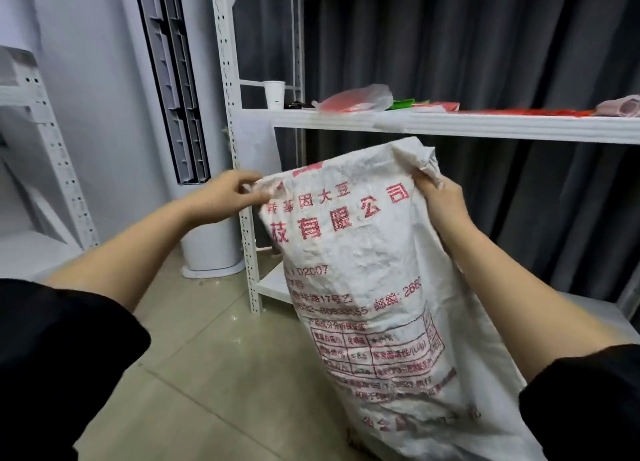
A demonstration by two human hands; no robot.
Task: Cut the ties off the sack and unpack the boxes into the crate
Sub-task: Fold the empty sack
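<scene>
Both hands, left hand (227,197) and right hand (441,197), grip the upright sack (363,270) by its top corners (no ties, boxes or crate visible), so unpacking likely follows.

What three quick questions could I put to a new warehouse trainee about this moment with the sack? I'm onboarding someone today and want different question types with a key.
1. True or false: both hands hold the top edge of the white sack.
2. Multiple choice: where does the white paper cup stand? A) on the floor B) on the white shelf C) inside the sack
3. Fill in: the printing on the sack is ____ in colour.

Key
1. True: the left hand pinches the top left corner and the right hand has its grip on the bunched top right corner.
2. B
3. Red
</scene>
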